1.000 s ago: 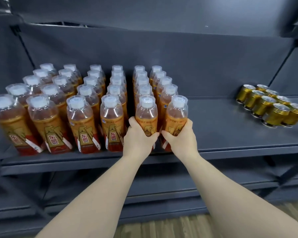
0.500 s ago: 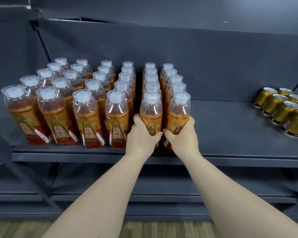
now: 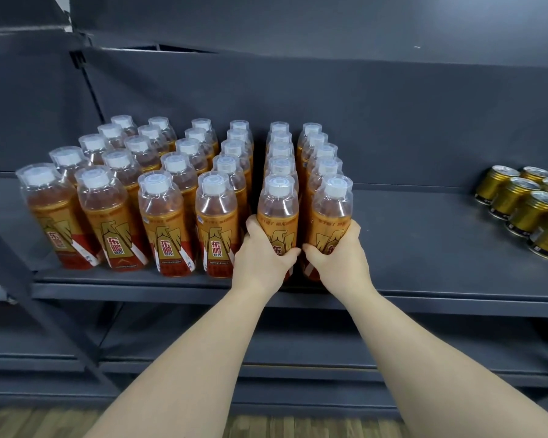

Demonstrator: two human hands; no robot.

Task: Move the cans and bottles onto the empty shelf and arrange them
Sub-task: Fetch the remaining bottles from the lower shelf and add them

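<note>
A strip of wooden floor [image 3: 38, 422] is seen along the bottom, and two bare forearms [image 3: 187, 358] are stretched up from there toward a dark grey shelf [image 3: 424, 248]. Beneath it, lower shelves [image 3: 171, 352] of the same grey are seen.

Just past the shelf's front edge, near its middle, the left hand [image 3: 263, 251] is wrapped round the lower half of the left front bottle [image 3: 277, 213]. The thumb is laid across the near side of the label and the fingers are curled round the bottle's left side. The right hand [image 3: 337, 257] is wrapped in mirror fashion round the right front bottle [image 3: 331, 216]. The two thumbs are brought almost together between the bottles. Both bottles are held upright side by side at the front edge. Their bases are hidden by the hands.

Behind each, a row of like bottles is run back toward the rear panel [image 3: 361, 121]. To the left, four more rows of bottles [image 3: 166, 222] are stood from front edge to rear, amber-filled, white-capped under clear covers, with orange-and-red labels. A narrow gap is left between the fourth row and the fifth.

Well apart, toward the shelf's right end, gold cans [image 3: 516, 200] are grouped in two rows and are partly cut off by the frame.
</note>
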